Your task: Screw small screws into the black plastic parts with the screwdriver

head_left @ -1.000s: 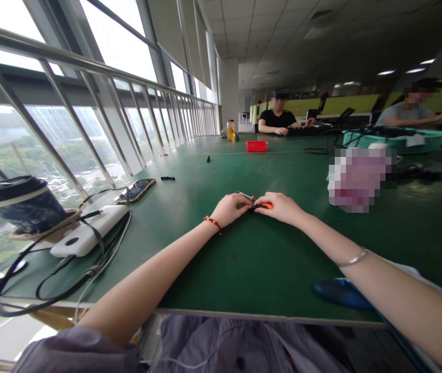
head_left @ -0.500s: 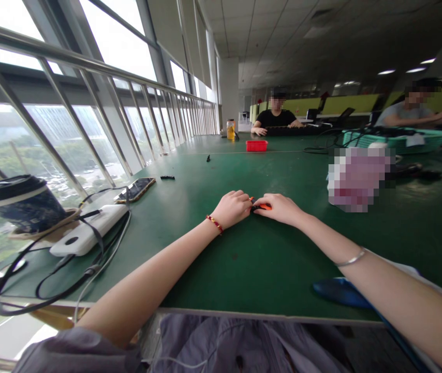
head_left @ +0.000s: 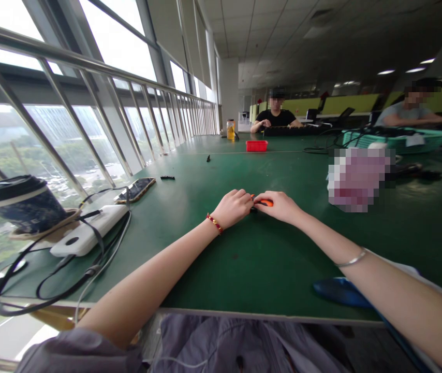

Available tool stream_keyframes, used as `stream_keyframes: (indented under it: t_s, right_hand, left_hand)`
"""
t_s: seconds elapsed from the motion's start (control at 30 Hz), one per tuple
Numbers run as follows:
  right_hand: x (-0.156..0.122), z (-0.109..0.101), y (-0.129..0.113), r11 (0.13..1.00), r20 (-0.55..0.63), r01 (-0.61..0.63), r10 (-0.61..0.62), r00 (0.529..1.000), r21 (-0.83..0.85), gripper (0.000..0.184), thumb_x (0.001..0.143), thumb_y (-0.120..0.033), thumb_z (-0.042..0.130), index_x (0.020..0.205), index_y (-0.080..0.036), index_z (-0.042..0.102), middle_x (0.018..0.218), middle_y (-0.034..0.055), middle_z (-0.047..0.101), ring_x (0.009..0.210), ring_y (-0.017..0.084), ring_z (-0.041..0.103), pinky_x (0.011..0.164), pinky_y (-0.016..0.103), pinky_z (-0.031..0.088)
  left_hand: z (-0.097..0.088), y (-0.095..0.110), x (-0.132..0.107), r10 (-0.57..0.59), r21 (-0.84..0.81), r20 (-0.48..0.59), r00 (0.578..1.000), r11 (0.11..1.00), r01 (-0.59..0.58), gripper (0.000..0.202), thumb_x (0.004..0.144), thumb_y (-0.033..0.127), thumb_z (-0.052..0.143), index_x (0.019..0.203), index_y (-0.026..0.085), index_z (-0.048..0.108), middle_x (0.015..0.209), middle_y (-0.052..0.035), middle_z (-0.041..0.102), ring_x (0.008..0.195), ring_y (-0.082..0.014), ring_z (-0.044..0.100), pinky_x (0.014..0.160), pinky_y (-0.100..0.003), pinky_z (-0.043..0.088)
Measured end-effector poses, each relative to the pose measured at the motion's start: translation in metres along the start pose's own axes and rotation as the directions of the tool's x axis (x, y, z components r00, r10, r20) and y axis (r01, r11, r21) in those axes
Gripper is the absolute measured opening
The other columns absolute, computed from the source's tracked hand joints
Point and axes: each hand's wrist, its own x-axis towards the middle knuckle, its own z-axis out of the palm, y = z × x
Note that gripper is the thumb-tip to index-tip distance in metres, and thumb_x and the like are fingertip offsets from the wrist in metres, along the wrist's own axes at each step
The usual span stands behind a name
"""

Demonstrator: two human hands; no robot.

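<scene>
Over the middle of the green table (head_left: 213, 280), my two hands meet, fingertips nearly touching. My right hand (head_left: 283, 208) is closed on a small orange-and-black object (head_left: 266, 202), whose orange part shows beneath the fingers; its exact kind is hidden. My left hand (head_left: 233, 208), above a red beaded bracelet (head_left: 215, 224), is closed with its fingers curled down. A bit of orange and a dark piece (head_left: 252, 209) show at its fingertips, but what it grips is mostly covered.
Leftward lie a phone (head_left: 135, 190), a white power bank (head_left: 89, 230) with cables and a paper cup (head_left: 19, 204). Ahead are small black pieces (head_left: 167, 177) and a red box (head_left: 256, 146). Rightward stand a blurred pink item (head_left: 358, 178) and a green basket (head_left: 403, 140). Two people sit beyond.
My right hand has shifted slightly upward, and the orange part has risen with it. My left hand stays almost in place. The person opposite has raised a hand.
</scene>
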Motion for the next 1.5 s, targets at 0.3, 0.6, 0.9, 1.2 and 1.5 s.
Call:
stream_keyframes:
  t_s: [0.3, 0.6, 0.9, 1.2, 1.5]
  right_hand:
    - [0.006, 0.01, 0.008, 0.985, -0.057, -0.009, 0.019, 0.998, 0.17, 0.02, 0.074, -0.032, 0.059, 0.088, -0.024, 0.071, 0.096, 0.0013, 0.071, 0.087, 0.019, 0.064, 0.082, 0.03, 0.047]
    - [0.006, 0.006, 0.011, 0.987, -0.059, 0.016, -0.006, 0.998, 0.163, 0.018, 0.074, -0.03, 0.06, 0.087, -0.023, 0.071, 0.096, 0.0029, 0.069, 0.087, 0.02, 0.063, 0.084, 0.032, 0.047]
    - [0.004, 0.006, 0.008, 0.989, -0.061, 0.069, -0.062, 0.996, 0.13, 0.021, 0.075, -0.033, 0.06, 0.089, -0.023, 0.071, 0.09, 0.0033, 0.068, 0.083, 0.019, 0.062, 0.079, 0.03, 0.047]
    - [0.006, -0.012, 0.019, 0.993, -0.069, 0.017, -0.009, 0.998, 0.118, 0.025, 0.073, -0.039, 0.06, 0.091, -0.025, 0.069, 0.102, -0.0005, 0.07, 0.09, 0.02, 0.063, 0.08, 0.03, 0.045]
    - [0.004, -0.013, 0.031, 0.971, 0.07, -0.103, 0.121, 0.99, -0.215, 0.032, 0.074, -0.047, 0.054, 0.098, -0.031, 0.069, 0.105, -0.0013, 0.069, 0.092, 0.023, 0.062, 0.072, 0.032, 0.044]
  left_hand:
    - [0.002, -0.001, -0.001, 0.053, 0.125, -0.122, 0.991, 0.991, -0.037, 0.025, 0.094, 0.023, 0.038, 0.089, 0.015, 0.061, 0.088, -0.0077, 0.065, 0.083, -0.0174, 0.054, 0.068, -0.031, 0.036]
    - [0.005, -0.002, -0.004, -0.211, -0.191, -0.178, 0.961, 0.966, 0.176, 0.022, 0.085, 0.031, 0.053, 0.103, 0.022, 0.063, 0.099, -0.0032, 0.067, 0.09, -0.0164, 0.057, 0.075, -0.028, 0.043]
    - [0.009, -0.001, -0.005, -0.424, -0.542, -0.057, 0.904, 0.773, 0.329, 0.012, 0.077, 0.029, 0.06, 0.083, 0.022, 0.067, 0.085, 0.0006, 0.066, 0.082, -0.0136, 0.061, 0.072, -0.024, 0.047]
    - [0.011, -0.004, -0.005, -0.393, -0.621, -0.011, 0.919, 0.724, 0.302, 0.011, 0.073, 0.029, 0.063, 0.077, 0.02, 0.067, 0.093, -0.0016, 0.066, 0.089, -0.0161, 0.061, 0.083, -0.028, 0.048]
    - [0.011, -0.004, -0.003, -0.33, -0.589, 0.116, 0.937, 0.737, 0.332, 0.013, 0.073, 0.029, 0.061, 0.078, 0.021, 0.07, 0.093, -0.0006, 0.069, 0.086, -0.0159, 0.063, 0.082, -0.027, 0.049]
